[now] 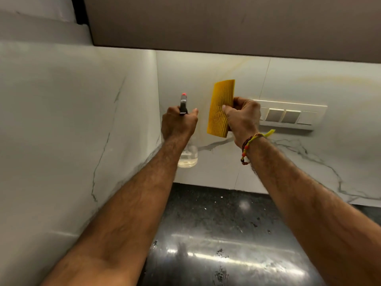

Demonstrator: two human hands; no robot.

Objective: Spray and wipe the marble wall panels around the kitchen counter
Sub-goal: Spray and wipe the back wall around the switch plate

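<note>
My left hand [179,123] grips the neck of a clear spray bottle [188,156] with a grey trigger head and red nozzle [183,103], which points at the back marble wall panel [185,75] near the corner. My right hand [243,118] pinches a folded yellow ribbed cloth [220,108], held upright just in front of the same panel. Whether the cloth touches the marble, I cannot tell. A second marble panel [61,120] with grey veins runs along the left side.
A white switch plate [288,115] sits on the back wall, right of my right hand. A dark cabinet underside [206,23] hangs above. Below lies the glossy black stone counter [216,234].
</note>
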